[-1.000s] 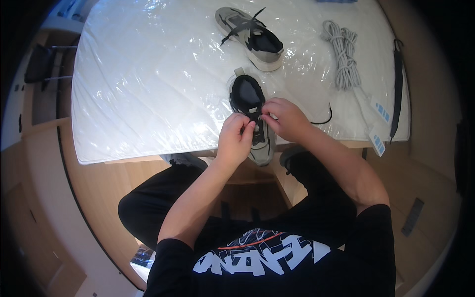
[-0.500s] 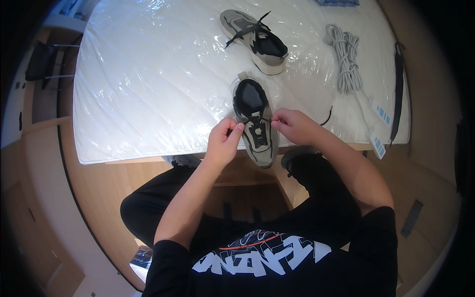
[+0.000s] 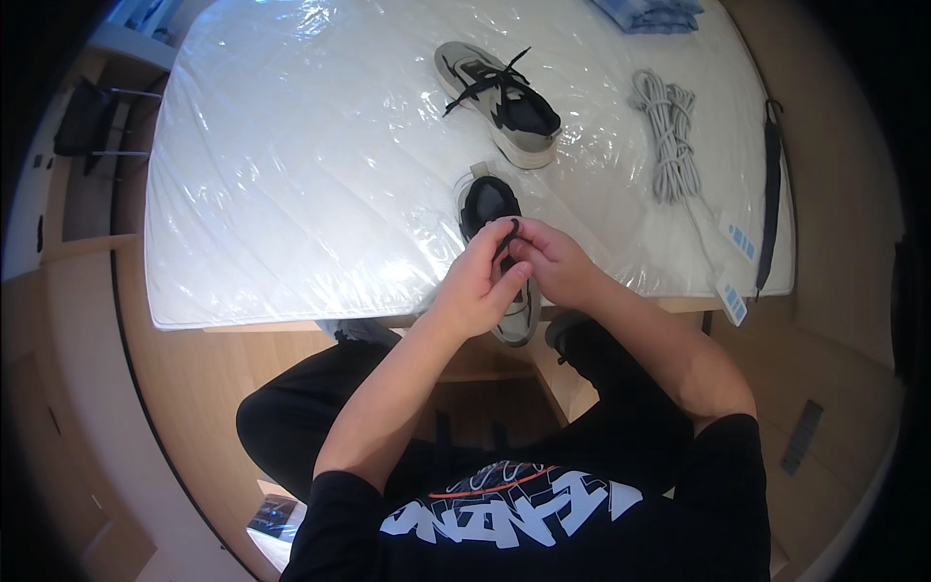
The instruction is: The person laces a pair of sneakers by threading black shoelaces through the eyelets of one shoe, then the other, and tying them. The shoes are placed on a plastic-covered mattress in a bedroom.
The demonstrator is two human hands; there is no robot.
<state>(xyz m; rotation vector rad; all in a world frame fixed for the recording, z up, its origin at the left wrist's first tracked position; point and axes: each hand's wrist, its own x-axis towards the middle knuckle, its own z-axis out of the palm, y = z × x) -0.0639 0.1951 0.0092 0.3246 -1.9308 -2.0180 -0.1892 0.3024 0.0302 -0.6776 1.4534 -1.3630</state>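
A grey and black sneaker (image 3: 490, 199) lies with its toe toward me at the mattress's front edge, its middle covered by my hands. Both hands meet over its tongue. My left hand (image 3: 477, 281) is closed with thumb and fingers on a black shoelace (image 3: 506, 238). My right hand (image 3: 548, 257) pinches the same lace from the other side, fingertips against the left ones. Farther back sits the matching sneaker (image 3: 499, 102), its black lace tied in a bow.
The plastic-wrapped white mattress (image 3: 291, 213) fills the area ahead. To the right lie a bundled grey extension cord (image 3: 667, 141), its white power strip (image 3: 735, 242), and a long black folded umbrella (image 3: 770, 199). Blue folded cloth (image 3: 650, 14) is at the far edge; a dark chair (image 3: 82, 118) stands left.
My hands were apart on either side of the sneaker, each pinching lace; they have come together over its tongue. The view has shifted slightly.
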